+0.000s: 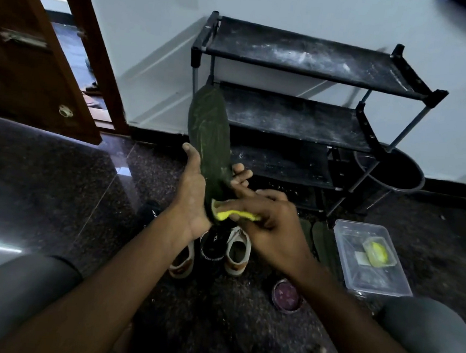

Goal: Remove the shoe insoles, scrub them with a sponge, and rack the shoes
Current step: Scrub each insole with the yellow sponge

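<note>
Left hand (193, 189) grips a dark insole (209, 134) upright, fingers curled behind it; right hand (273, 223) pinches a yellow sponge (229, 214) against its lower end, above shoes (236, 250) on the floor.

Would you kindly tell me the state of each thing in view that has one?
insole, held upright in the left hand
sponge, gripped by the right hand, pressed on the insole's lower end
shoe rack, top shelves dusty, without shoes
white shoes, upright, not yet racked
clear container, open
door, open
</note>
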